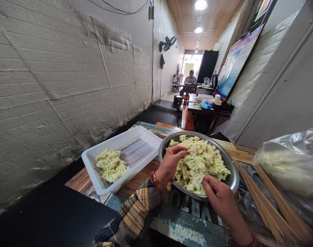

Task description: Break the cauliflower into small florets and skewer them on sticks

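A wide metal bowl (233, 178) heaped with cauliflower florets (210, 154) stands before me. Above its left side, my left hand (171, 164) is closed in a pinch of thumb and fingertips; what sits between them is too small to make out. At the bowl's near right edge my right hand (219, 195) pinches a cauliflower floret (198, 179). To the left, a white plastic tray (91, 171) holds skewered cauliflower (112, 165) lying side by side, with the bare ends of the thin skewers (135, 149) pointing up and right.
Bundles of bamboo skewers (264, 202) lie right of the bowl beside a clear plastic bag (290, 157) with pale contents. All stand on a patchwork wooden table (177, 223). Farther back are a dark table (197, 107) with items and a seated person (191, 78). A brick-patterned wall (69, 75) runs left.
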Action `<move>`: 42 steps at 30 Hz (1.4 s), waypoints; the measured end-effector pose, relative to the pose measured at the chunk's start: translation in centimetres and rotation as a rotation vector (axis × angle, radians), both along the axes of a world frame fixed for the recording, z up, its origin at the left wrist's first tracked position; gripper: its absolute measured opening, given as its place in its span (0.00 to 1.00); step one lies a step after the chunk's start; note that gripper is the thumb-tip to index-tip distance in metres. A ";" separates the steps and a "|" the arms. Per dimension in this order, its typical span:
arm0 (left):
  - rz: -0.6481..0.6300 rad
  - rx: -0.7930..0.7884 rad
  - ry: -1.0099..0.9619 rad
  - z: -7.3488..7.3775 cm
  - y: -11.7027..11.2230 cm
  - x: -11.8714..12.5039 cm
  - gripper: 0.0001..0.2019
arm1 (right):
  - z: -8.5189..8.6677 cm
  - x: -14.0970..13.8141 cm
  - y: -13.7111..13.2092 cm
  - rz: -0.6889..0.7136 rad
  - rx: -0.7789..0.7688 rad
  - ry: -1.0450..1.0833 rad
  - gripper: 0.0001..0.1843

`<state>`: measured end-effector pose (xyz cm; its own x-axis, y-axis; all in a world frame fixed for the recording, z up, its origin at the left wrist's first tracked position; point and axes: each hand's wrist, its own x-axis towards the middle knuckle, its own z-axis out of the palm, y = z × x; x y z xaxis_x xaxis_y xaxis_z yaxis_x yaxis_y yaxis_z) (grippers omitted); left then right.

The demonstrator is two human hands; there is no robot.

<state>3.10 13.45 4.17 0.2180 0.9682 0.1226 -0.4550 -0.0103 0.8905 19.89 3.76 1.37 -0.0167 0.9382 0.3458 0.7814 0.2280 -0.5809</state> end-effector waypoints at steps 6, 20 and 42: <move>0.008 -0.019 -0.047 0.0 0.1 0.1 0.08 | -0.2 0.1 0.1 0.001 -0.002 -0.002 0.17; -0.005 -0.040 0.031 0.0 0.1 0.1 0.08 | 0.1 0.0 -0.1 0.005 0.008 -0.006 0.17; -0.036 -0.136 0.038 0.1 0.4 0.1 0.12 | -0.1 0.1 -0.1 -0.001 0.104 -0.088 0.18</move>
